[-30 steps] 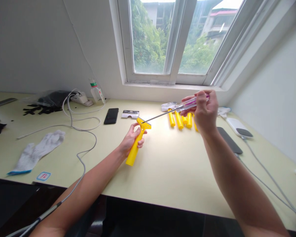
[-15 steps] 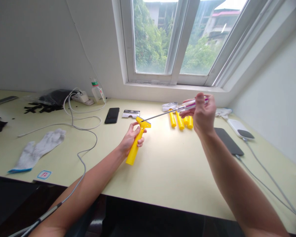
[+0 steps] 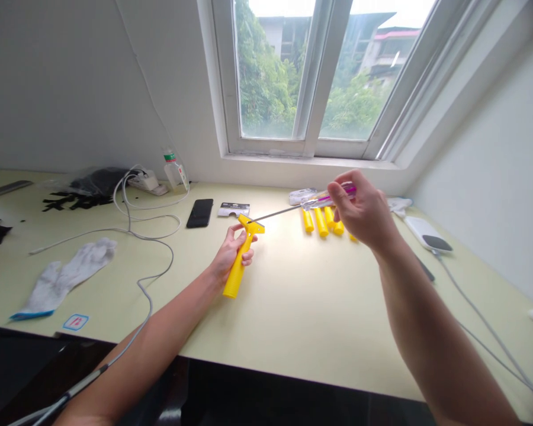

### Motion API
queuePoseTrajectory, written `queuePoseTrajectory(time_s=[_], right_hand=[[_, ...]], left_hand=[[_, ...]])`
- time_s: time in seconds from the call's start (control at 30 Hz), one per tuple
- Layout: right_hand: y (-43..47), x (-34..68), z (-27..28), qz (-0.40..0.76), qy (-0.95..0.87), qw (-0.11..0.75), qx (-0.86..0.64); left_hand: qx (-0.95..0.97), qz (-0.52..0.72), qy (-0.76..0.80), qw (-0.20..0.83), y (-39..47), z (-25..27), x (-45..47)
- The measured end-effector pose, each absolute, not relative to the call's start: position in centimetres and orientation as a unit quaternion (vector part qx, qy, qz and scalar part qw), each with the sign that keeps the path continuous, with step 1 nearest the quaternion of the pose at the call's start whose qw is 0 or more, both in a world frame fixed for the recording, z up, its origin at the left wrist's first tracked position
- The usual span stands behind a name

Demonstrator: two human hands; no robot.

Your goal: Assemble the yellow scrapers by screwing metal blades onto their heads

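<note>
Left hand grips a yellow, flare-headed scraper; right hand grips a clear-handled screwdriver streaked magenta.

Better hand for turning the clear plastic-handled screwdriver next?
Probably right: the right hand grips the screwdriver, its tip at the head of the yellow T-shaped scraper; the left hand is occupied holding that.

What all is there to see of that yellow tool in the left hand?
The yellow tool looks like plastic, with a long, straight handle and a wider, roughly triangular head. It tilts, head toward the window, handle end toward the person, over the desk. The left hand's grip wraps the upper handle; the tip of the screwdriver meets the head, or nearly.
</note>
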State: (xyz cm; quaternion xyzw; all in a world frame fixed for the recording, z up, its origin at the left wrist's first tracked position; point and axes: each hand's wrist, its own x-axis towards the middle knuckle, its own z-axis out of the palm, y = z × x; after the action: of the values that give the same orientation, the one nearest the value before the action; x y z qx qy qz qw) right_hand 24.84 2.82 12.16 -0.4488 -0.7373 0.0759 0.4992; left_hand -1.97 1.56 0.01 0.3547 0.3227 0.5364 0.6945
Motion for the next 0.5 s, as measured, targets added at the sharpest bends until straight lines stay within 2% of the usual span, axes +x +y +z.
queuePoseTrajectory(time_s=[0.1,0.27,0.4,0.5], right_hand=[[2.68,25.36,12.50,0.157,-0.785,0.452,-0.393],[2.05,25.43,12.90,0.061,-0.766,0.440,-0.465],[2.31,25.65,12.80,0.135,-0.811,0.405,-0.400],[2.70,25.89,12.60,0.097,-0.781,0.425,-0.447]], left_hand=[[0.363,0.542,0.322,0.687,1.67,-0.20,-2.11],[0.361,0.547,0.334,0.678,1.80,-0.26,-2.11],[0.350,0.560,0.345,0.667,1.86,-0.16,-2.09],[0.357,0.560,0.342,0.665,1.89,-0.10,-2.12]])
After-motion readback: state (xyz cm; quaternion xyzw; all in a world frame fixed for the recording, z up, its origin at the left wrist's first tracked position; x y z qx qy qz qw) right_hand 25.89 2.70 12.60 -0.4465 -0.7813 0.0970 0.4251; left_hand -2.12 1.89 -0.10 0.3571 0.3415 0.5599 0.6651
